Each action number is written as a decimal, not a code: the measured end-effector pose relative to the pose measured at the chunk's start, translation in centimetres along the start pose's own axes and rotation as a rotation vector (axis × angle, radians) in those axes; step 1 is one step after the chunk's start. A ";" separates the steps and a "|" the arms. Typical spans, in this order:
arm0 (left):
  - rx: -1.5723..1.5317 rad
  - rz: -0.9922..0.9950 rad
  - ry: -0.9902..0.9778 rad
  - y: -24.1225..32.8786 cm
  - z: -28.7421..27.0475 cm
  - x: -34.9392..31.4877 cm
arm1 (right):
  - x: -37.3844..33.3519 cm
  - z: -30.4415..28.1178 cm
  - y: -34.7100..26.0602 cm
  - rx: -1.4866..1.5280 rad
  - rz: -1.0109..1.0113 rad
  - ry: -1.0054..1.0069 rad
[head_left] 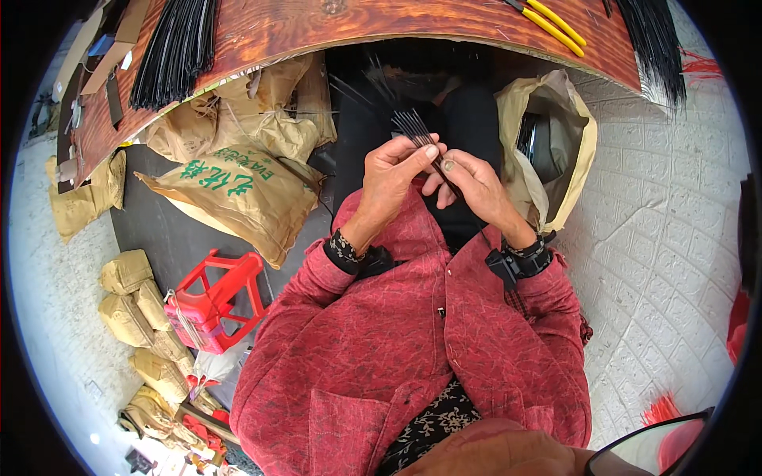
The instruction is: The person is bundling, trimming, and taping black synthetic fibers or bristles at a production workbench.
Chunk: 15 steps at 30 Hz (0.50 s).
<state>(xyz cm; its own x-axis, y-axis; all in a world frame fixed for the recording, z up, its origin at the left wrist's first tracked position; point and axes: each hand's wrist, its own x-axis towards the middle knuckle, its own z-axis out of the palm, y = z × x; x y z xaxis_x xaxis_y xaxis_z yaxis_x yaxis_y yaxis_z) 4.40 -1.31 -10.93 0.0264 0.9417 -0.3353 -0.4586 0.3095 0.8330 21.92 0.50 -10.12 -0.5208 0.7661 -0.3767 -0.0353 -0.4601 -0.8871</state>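
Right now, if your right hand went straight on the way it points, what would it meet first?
The right hand would first meet the bundle of black strands by its fingertips, then probably the left hand gripping it; depth is unclear from this one view.

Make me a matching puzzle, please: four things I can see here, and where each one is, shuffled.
Things
1. Thin dark strands
2. Yellow-handled pliers
3. Red plastic frame
4. Wide-open paper sack

Places
A. To the left of the person's red jacket
B. On the wooden table
C. Just right of the person's dark trousers
D. Between the left hand and right hand, in the fingers

Pairs: 1-D, 2-B, 3-A, 4-C
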 end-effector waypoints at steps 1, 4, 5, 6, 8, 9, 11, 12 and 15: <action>0.028 0.014 -0.025 -0.1 0.1 0.2 | 0.2 -0.3 0.2 0.001 -0.001 0.000; 0.211 -0.012 -0.084 1.1 -0.9 0.7 | 0.6 -1.1 0.6 -0.132 -0.121 -0.061; 0.365 -0.049 -0.116 2.2 -1.7 1.0 | 0.6 -1.4 0.6 -0.133 -0.122 -0.060; 0.519 -0.086 -0.149 3.1 -2.2 1.3 | 0.4 -1.5 0.5 -0.121 -0.111 -0.076; 0.492 0.079 -0.065 5.4 -2.3 2.0 | 0.3 -1.7 0.2 -0.099 -0.088 -0.110; 0.464 0.239 0.016 6.5 -2.1 2.3 | 0.4 -1.4 -0.3 -0.102 -0.090 -0.109; 0.431 0.402 0.095 7.1 -1.5 3.1 | 0.6 -0.3 -1.7 -0.047 -0.037 -0.220; 0.550 0.427 -0.157 6.7 -0.6 3.6 | 0.7 0.1 -2.3 -0.021 -0.008 -0.279; 0.776 0.463 -0.667 7.0 1.2 3.7 | 0.1 0.5 -2.9 0.012 -0.002 -0.254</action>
<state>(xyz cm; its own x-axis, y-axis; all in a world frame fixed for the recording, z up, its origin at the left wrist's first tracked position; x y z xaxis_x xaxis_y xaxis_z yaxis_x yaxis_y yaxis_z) 2.36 4.50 -5.85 0.5742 0.7973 0.1860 0.1242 -0.3093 0.9428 21.57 1.72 -7.45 -0.7181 0.6303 -0.2951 -0.0452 -0.4653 -0.8840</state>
